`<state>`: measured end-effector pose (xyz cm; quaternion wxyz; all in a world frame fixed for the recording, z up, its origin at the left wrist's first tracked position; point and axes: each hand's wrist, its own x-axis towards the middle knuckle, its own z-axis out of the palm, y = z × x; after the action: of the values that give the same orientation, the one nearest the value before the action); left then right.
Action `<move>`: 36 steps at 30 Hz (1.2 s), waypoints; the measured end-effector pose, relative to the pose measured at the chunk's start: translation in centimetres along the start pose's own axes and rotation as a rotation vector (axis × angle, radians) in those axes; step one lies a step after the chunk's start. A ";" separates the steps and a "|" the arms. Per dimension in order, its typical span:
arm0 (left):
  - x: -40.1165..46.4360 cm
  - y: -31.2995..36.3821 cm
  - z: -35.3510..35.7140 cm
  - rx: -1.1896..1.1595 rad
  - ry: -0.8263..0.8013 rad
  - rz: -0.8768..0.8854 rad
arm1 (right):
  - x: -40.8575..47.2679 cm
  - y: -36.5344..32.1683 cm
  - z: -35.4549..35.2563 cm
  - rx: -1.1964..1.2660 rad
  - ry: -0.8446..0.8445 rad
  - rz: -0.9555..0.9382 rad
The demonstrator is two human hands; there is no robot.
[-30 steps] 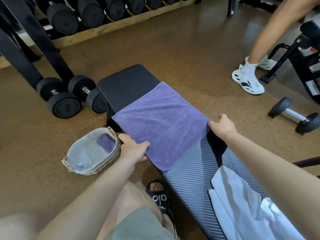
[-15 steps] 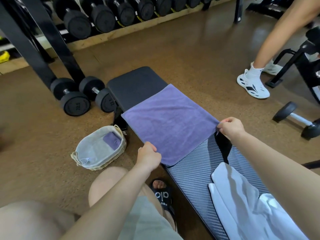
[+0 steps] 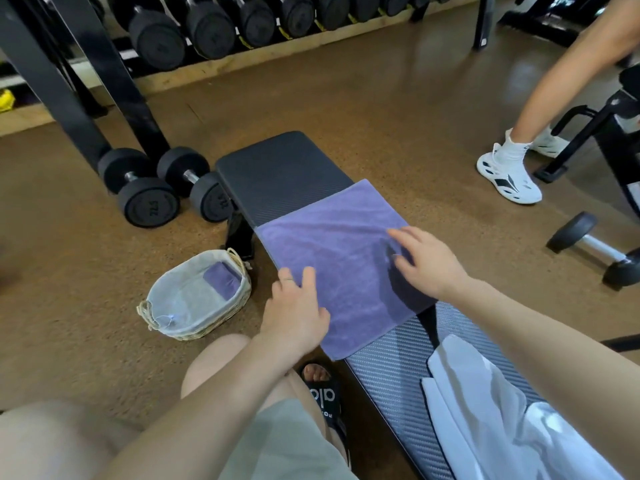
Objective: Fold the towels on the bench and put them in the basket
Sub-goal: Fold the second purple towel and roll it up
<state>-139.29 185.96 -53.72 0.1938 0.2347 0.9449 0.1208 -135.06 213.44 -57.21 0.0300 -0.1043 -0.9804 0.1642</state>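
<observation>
A purple towel (image 3: 341,258) lies spread flat across the black gym bench (image 3: 280,168). My left hand (image 3: 294,311) rests on the towel's near left edge with fingers straight. My right hand (image 3: 427,259) hovers over or lightly touches the towel's right part, fingers spread and relaxed. A white cloth (image 3: 491,407) lies on the bench nearer to me, at the lower right. The woven basket (image 3: 239,292) with a pale liner stands on the floor left of the bench. A folded purple towel (image 3: 223,279) lies inside it.
Two black dumbbells (image 3: 162,188) lie on the floor by the bench's far left end. Another dumbbell (image 3: 595,247) lies at the right. A person's legs in white shoes (image 3: 507,174) stand at the far right. A dumbbell rack (image 3: 214,26) runs along the back. My sandalled foot (image 3: 320,389) is beside the bench.
Both hands have let go of the towel's near corners. The right hand moved in over the towel's middle right, and the left hand now lies flat on its near left edge.
</observation>
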 end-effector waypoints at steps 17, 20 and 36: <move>1.8 0.6 2.8 0.351 -0.302 0.331 | 13.4 -0.5 3.6 -0.218 -0.248 0.002; 2.1 0.4 2.6 0.351 -0.319 0.344 | 14.3 -1.2 3.8 -0.199 -0.221 0.025; 2.3 -0.2 2.4 0.311 -0.369 0.347 | 15.9 -3.1 4.3 0.010 -0.176 0.194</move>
<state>-140.24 187.31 -56.64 0.3003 0.4378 0.8466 -0.0386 -151.55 212.66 -59.83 -0.0718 -0.1835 -0.9638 0.1797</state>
